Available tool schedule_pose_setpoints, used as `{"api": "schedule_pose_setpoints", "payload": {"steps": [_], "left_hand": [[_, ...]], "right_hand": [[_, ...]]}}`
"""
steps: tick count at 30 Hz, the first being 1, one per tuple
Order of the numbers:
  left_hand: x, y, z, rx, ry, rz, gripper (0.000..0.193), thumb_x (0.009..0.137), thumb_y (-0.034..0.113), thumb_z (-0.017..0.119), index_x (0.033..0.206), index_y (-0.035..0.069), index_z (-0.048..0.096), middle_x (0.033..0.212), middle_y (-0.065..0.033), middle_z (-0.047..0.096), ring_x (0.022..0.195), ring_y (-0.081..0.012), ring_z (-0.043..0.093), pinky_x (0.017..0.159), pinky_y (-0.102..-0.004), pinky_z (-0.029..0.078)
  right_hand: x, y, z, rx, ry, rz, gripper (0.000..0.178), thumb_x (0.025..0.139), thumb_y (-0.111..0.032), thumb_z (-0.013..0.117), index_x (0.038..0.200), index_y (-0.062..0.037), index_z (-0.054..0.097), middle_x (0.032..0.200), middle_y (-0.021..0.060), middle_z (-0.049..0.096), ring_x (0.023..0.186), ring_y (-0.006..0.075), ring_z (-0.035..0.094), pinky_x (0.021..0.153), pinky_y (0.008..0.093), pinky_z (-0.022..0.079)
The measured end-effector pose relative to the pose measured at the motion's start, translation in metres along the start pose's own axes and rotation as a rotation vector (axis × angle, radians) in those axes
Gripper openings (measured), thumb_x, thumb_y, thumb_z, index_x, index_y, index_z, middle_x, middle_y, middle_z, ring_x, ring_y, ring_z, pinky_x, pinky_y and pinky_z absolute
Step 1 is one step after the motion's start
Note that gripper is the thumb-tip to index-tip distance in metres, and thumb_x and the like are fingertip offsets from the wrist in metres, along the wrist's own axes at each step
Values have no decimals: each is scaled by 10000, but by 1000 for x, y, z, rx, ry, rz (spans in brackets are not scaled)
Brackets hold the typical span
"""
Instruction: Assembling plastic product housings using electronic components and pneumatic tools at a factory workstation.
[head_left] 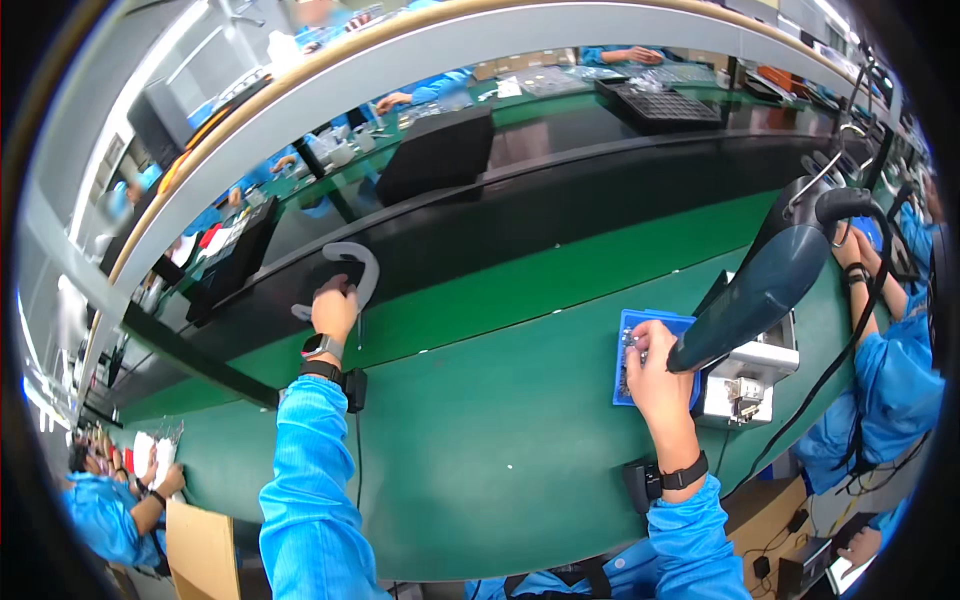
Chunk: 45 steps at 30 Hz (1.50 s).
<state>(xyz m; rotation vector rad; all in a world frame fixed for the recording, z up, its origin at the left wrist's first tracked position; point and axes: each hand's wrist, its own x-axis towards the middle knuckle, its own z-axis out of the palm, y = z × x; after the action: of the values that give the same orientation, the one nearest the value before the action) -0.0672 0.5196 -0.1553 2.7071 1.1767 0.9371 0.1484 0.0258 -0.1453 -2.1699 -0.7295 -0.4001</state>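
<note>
Out at the far left, over the black conveyor belt [520, 205], my left hand [334, 308] has its fingers curled at a light grey U-shaped piece [368, 268] and appears to grip it. The piece's ends curve around the hand. My right hand [660, 375] reaches into a blue tray [622, 388] of small metal parts [631, 350], perhaps screws. Its fingers are bent together, and whatever lies between them is too small to make out. Beside this hand hangs a dark power screwdriver [760, 285], its tip close to my knuckles.
A silver metal device [745, 385] stands right of the tray on the green bench [480, 440]. A black cable [815, 390] runs down at the right. Black foam blocks [435, 155] and a black tray [660, 105] lie beyond. Co-workers in blue sit at both sides and across.
</note>
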Motion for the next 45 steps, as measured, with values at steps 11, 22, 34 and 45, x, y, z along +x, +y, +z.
{"api": "schedule_pose_setpoints", "payload": {"steps": [11,22,34,45], "left_hand": [[7,-21,79,289,-31,235,324,872,338,630,808,21,608,808,-219,647,796,-439,615,706,-546,485],[2,87,-53,-773,-284,-16,319,991,257,575,843,-21,629,678,-20,563,614,-60,495,521,-282,363],[-158,294,-137,-1397,-512,-431,401,1013,361,499,1155,-2,594,813,-28,617,668,-99,590,554,-257,504],[-165,340,-122,-1618,-811,-473,456,991,323,510,1290,-21,528,1013,-104,675,815,-184,659,703,-321,551]], "right_hand": [[-10,45,20,85,-125,140,278,833,-229,699,930,8,592,900,251,637,882,444,615,761,497,505],[-1,29,-4,66,43,-38,58,851,-144,667,886,-100,683,843,84,694,738,316,661,642,437,532],[-4,32,0,272,268,-99,40,840,-50,660,875,-30,664,874,124,595,761,316,635,636,418,525],[7,48,-8,387,198,-52,71,785,-19,686,848,-21,652,830,138,639,775,333,653,610,370,499]]}}
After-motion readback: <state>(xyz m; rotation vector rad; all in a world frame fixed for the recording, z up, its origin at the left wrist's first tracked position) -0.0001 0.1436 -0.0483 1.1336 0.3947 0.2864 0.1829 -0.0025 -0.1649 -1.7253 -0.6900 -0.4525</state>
